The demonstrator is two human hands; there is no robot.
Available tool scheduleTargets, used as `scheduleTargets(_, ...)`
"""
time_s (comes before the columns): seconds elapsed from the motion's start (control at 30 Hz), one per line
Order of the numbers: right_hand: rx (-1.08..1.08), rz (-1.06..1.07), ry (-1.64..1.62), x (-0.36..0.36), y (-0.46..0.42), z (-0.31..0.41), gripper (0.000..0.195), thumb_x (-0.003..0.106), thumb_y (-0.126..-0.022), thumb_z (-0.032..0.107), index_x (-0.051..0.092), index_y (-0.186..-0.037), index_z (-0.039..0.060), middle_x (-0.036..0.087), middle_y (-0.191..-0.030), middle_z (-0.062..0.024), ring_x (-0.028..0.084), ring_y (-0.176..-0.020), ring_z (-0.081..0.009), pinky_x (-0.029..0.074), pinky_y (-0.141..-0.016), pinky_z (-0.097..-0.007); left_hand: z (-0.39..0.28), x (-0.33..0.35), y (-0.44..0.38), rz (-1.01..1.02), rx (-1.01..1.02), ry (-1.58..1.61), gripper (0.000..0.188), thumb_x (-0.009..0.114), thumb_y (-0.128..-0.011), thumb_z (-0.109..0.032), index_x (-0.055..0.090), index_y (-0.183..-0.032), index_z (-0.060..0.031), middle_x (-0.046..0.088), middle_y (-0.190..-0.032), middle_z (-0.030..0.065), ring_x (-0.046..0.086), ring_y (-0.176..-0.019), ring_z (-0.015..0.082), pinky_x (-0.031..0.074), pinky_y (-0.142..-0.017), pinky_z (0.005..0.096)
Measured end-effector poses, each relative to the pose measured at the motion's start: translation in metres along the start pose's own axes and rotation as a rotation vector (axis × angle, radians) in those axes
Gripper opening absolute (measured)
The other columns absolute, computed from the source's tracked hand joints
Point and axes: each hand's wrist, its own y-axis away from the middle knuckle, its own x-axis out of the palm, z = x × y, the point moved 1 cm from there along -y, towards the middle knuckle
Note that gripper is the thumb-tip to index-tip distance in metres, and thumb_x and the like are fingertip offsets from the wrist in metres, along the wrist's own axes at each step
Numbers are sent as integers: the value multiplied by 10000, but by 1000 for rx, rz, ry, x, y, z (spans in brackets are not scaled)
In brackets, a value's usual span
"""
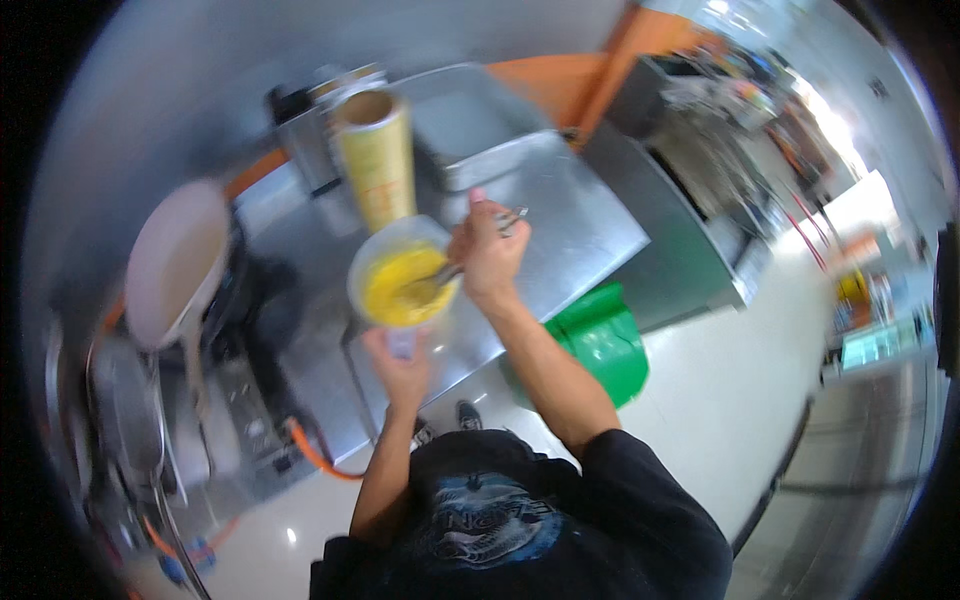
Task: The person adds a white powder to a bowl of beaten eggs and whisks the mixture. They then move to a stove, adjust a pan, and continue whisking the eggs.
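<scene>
My left hand (400, 372) grips the near side of a translucent plastic pitcher (361, 259), by what looks like its handle. Yellow liquid, which looks like beaten egg, (390, 279) fills part of it. In my right hand (491, 251) is the handle of a metal whisk (429, 286), tilted over the rim with its lower end in the liquid. Blur hides the whisk's exact shape. A steel table (559, 217) lies beneath the pitcher; whether the pitcher rests on it I cannot tell.
Behind the pitcher stands a yellow roll of film (379, 165), beside a steel container (304, 146) and a shallow metal tray (480, 112). A pale frying pan (176, 266) sits on a stove at left. Below the table's right edge is a green bin (607, 349). Orange hose (319, 454) hangs at front.
</scene>
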Motion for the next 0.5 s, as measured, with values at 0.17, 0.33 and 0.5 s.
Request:
scheduleTargets(0.17, 5, -187, 155, 1, 7, -39, 341, 609, -889, 239, 524, -605, 72, 475, -470, 7, 445, -390, -90, 333, -368, -250, -2, 7, -3, 16, 20, 126, 422, 675, -835, -218, 377, -1022, 16, 448, -917, 121, 480, -837, 235, 418, -766, 340)
scheduleTargets(0.33, -182, -55, 164, -3, 13, -24, 496, 564, -898, 351, 460, -509, 63, 410, -437, 21, 387, -406, -68, 295, -390, -277, -15, 12, -7, 58, -24, 125, 411, 683, -820, -170, 359, -1012, -5, 439, -887, 138, 477, -828, 263, 414, -755, 367)
scheduleTargets(0.5, -144, -64, 210, 10, 13, -36, 483, 568, -902, 336, 468, -515, 65, 414, -445, 27, 383, -407, -61, 291, -389, -258, -11, 9, -10, 63, -35, 140, 414, 676, -824, -180, 354, -1011, 0, 455, -893, 149, 495, -828, 272, 422, -738, 378)
